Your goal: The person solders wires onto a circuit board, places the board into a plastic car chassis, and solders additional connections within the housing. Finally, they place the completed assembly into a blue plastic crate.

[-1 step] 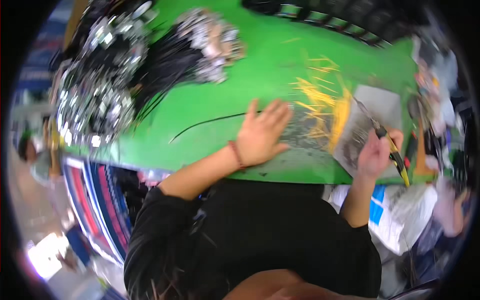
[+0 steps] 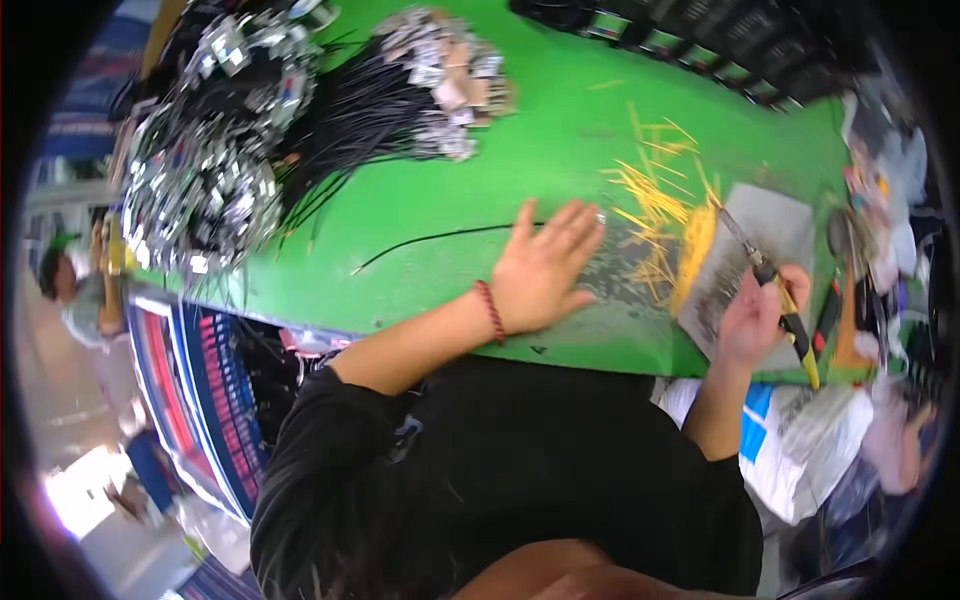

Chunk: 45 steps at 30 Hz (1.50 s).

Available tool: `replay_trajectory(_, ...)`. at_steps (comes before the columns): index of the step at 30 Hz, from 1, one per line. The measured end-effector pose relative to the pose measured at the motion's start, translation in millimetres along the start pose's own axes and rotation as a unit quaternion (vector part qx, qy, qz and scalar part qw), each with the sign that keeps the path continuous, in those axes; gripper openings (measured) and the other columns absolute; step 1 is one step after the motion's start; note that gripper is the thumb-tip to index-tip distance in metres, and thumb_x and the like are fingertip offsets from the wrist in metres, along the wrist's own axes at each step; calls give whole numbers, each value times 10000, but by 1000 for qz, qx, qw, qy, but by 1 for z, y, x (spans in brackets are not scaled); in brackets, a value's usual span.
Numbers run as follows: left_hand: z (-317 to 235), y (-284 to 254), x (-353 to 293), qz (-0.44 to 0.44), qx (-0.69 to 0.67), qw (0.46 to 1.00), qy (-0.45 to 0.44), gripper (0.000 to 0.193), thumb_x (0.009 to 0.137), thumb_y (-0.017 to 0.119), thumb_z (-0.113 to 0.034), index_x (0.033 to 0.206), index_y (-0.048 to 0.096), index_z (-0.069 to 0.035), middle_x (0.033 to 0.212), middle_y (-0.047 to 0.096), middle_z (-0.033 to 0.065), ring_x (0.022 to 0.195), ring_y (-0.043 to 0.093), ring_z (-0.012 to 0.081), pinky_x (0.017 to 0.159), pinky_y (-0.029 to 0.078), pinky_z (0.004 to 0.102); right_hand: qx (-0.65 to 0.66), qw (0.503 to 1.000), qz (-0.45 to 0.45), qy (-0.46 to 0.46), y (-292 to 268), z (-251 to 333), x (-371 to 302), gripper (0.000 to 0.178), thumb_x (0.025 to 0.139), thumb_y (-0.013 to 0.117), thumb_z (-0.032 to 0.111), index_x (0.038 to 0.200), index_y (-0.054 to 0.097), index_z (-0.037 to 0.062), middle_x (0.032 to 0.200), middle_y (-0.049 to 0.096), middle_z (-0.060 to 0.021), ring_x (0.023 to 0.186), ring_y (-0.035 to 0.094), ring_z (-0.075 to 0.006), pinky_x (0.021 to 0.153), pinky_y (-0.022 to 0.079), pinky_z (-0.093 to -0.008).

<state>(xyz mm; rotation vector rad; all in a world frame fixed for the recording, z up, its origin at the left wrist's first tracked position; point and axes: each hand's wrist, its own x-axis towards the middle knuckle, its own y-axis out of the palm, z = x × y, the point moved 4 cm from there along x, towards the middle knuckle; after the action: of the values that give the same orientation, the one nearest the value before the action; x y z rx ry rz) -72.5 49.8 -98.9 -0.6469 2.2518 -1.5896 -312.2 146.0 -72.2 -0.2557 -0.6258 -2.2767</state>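
Observation:
My left hand (image 2: 548, 265) lies flat on the green bench with its fingers spread, over one end of a thin black cable (image 2: 440, 236). A small silvery end piece (image 2: 601, 217) shows at the fingertips. The cable's other end runs free to the left. In my right hand (image 2: 752, 315) is a soldering iron (image 2: 790, 318) with a yellow and black handle. Its metal tip points away from me, over a grey plate (image 2: 775, 215) and close to the yellow sticks. Those thin yellow sticks (image 2: 650, 195) lie scattered between my two hands.
A bundle of black cables (image 2: 365, 115) with silvery ends lies at the far left, beside a shiny silver heap (image 2: 215, 200). Black parts (image 2: 720, 45) stand in a row at the back right. Tools (image 2: 830, 310) crowd the right edge. A person (image 2: 80, 290) is at the far left.
The whole scene sits slightly farther right and lower in the picture, and it is sharper. Both hands keep their places on the bench, the right one still holding the soldering iron.

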Motion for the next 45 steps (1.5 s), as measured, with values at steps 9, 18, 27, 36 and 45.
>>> replay_trajectory(9, 88, -64, -19, -278, -101, 952, -79, 298, 673, 752, -88, 953, 652, -70, 965, 632, 103, 869, 618, 292, 759, 505, 373, -141, 976, 144, 78, 39, -23, -4, 522, 884, 573, 278, 1243, 456, -82, 903, 654, -196, 624, 571, -150, 616, 477, -261)
replay_trajectory(18, 159, -91, 33, -261, 144, 946, -124, 121, 757, 694, -165, 858, 672, -101, 845, 652, 45, 719, 631, 261, 638, 481, 361, -182, 965, 157, 104, 43, -28, -2, 541, 893, 576, 317, 1236, 469, -88, 879, 641, -186, 642, 570, -150, 597, 468, -255)
replay_trajectory(27, 82, -42, 73, -200, -98, 974, 50, 75, 707, 673, -92, 760, 628, -64, 722, 607, 92, 677, 603, 290, 621, 490, 390, -213, 963, 114, 115, 10, -28, 3, 689, 923, 510, 431, 1351, 323, -76, 888, 655, -220, 615, 572, -165, 607, 480, -282)
replay_trajectory(36, 33, 2, 130, -122, -71, 989, 51, 60, 739, 663, -94, 778, 628, -64, 823, 620, 71, 763, 612, 280, 672, 493, 380, -221, 971, 30, 83, -31, -20, 5, 755, 885, 507, 555, 1306, 420, -66, 813, 548, -82, 617, 484, -116, 539, 391, -226)
replay_trajectory(45, 16, -10, 129, -149, -59, 983, 93, 115, 742, 669, -94, 820, 585, -85, 788, 608, 62, 801, 598, 259, 723, 445, 382, -167, 977, -127, 36, -104, 14, 10, 324, 846, 514, 104, 1099, 511, -98, 726, 488, -25, 571, 420, -66, 504, 318, -172)
